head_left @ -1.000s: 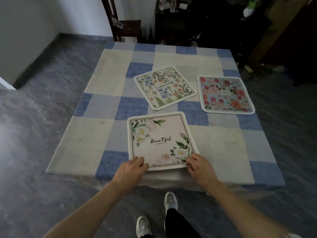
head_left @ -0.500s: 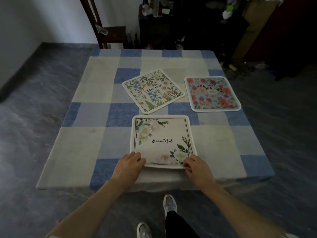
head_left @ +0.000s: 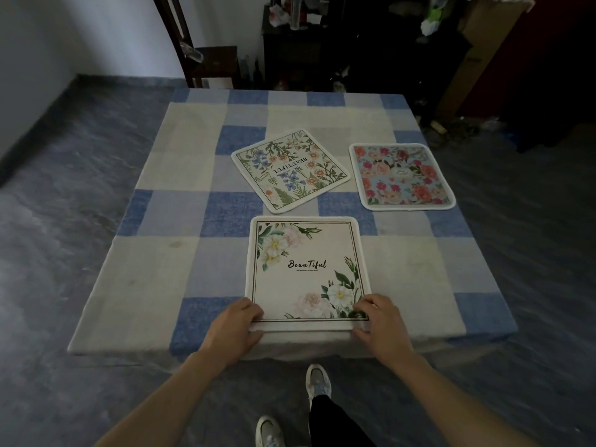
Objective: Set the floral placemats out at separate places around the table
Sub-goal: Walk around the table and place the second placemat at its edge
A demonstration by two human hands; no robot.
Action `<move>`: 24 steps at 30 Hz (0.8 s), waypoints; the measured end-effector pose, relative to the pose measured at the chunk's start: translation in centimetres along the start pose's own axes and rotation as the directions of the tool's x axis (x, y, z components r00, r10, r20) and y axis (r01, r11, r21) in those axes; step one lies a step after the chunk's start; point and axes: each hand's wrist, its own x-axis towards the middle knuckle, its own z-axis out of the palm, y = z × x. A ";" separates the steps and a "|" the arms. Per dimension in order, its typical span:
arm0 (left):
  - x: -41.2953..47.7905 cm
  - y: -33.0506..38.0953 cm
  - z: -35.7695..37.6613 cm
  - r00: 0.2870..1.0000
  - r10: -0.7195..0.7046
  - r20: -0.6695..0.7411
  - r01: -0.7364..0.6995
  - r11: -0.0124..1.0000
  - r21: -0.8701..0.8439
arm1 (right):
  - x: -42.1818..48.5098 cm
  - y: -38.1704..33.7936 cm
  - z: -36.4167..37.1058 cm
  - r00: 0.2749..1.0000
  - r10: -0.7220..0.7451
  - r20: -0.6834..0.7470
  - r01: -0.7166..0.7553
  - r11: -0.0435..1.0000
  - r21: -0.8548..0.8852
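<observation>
A white placemat with pale flowers and the word "Beautiful" (head_left: 306, 272) lies at the table's near edge, square to me. My left hand (head_left: 237, 327) pinches its near left corner and my right hand (head_left: 382, 324) pinches its near right corner. A second placemat with blue and orange wildflowers (head_left: 290, 169) lies tilted in the middle of the table. A third, with red and pink roses on light blue (head_left: 401, 175), lies to its right near the table's right side.
The table (head_left: 154, 269) carries a blue and cream checked cloth. A dark wooden chair (head_left: 206, 62) stands beyond the far left corner. Dark shelving and a cardboard box (head_left: 477, 53) crowd the far right. My shoes show below the near edge.
The near placemat has been turned from a slight tilt to lie square with the table edge. Both hands stayed on its near corners.
</observation>
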 end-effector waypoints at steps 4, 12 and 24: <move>0.1 0.0 0.1 0.994 -0.102 -0.045 0.103 0.994 0.025 | 0.7 0.5 0.1 0.995 0.064 0.078 -0.060 0.997 -0.053; 0.5 0.4 1.2 0.980 -0.197 -0.014 0.197 0.980 -0.021 | 1.2 1.1 0.8 0.973 0.173 0.152 -0.163 0.984 -0.078; -0.7 1.9 3.8 0.967 -0.245 -0.075 0.237 0.966 -0.102 | 2.2 1.7 0.4 0.956 0.232 0.178 -0.243 0.969 0.038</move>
